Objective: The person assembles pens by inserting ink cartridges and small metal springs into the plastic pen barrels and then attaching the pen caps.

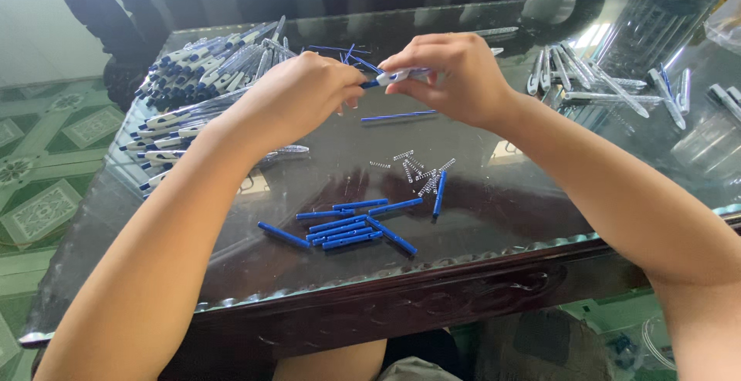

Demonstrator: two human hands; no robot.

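My left hand (pixel 297 95) and my right hand (pixel 451 76) meet above the glass-topped table (pixel 540 203). Between them they hold one pen (pixel 397 77) with a white and clear barrel and a blue end; my left fingers pinch the blue end, my right fingers grip the barrel. Below the hands lie several small metal springs (pixel 421 171) and a loose group of short blue pen parts (pixel 351 226). A thin blue refill (pixel 397 116) rests on the glass just under my right hand.
A big heap of assembled blue-and-white pens (pixel 197 80) covers the table's far left. Several clear pen barrels (pixel 602 80) lie at the far right. Dark chair backs stand behind the table; patterned green floor tiles (pixel 46 165) show on the left.
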